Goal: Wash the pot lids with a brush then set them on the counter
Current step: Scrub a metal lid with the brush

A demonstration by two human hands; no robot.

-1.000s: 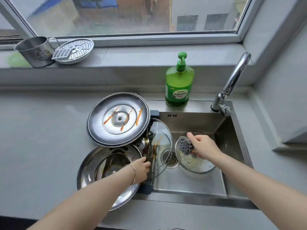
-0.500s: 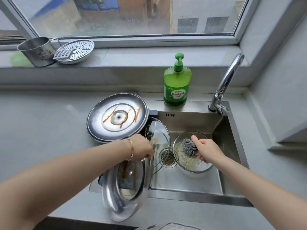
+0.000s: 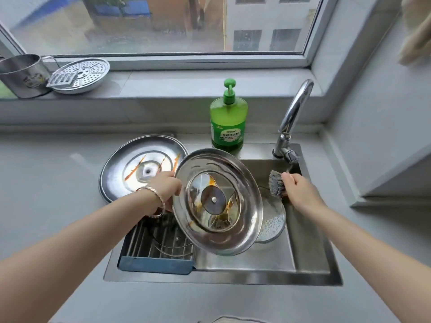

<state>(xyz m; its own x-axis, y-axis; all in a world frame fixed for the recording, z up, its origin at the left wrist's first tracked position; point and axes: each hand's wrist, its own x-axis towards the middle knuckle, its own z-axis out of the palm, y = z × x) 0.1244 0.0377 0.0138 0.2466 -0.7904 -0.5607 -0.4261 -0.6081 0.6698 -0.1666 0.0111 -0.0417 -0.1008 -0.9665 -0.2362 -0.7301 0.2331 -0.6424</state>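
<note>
Left hand (image 3: 166,187) grips tilted steel lid (image 3: 219,201) by its rim over the sink (image 3: 221,279); right hand (image 3: 300,192) clasps brush (image 3: 276,184) beside it. The held lid partly covers foamy dish (image 3: 272,223); stained lid (image 3: 130,169) lies behind left hand.

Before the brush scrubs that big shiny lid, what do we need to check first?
1. Lid held tight: ok, the left hand grips its rim.
2. Lid over the sink: ok, drips would likely land inside.
3. Brush ready: ok, the right hand holds it beside the lid.
4. Soap on the brush: cannot tell; a foamy bowl sits below.
5. Dirty side showing: ok, orange stains face up.
6. Rinse water: not ok, no stream shows from the tap.
</note>
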